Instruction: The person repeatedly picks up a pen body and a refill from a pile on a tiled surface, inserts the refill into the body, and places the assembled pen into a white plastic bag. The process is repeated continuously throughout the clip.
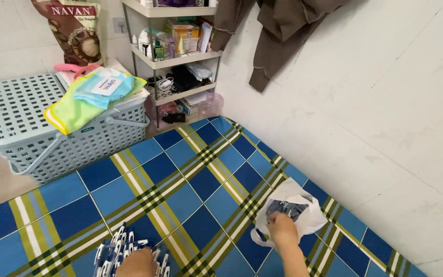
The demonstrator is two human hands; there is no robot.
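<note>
Reaching with my right hand [283,229] into the white bag [292,208] on the bed [190,190], grip clenched on pegs inside; left hand [138,262] rests on the peg pile [124,251], grip unclear. Next needs a clean lift out.

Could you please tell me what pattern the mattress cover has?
Blue checked mattress cover with yellow, green and white stripes; head view.

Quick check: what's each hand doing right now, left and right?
Left hand: rests on a pile of blue and white clips; grip cannot be told.
Right hand: reaches into the white plastic bag; grip cannot be told.
</note>
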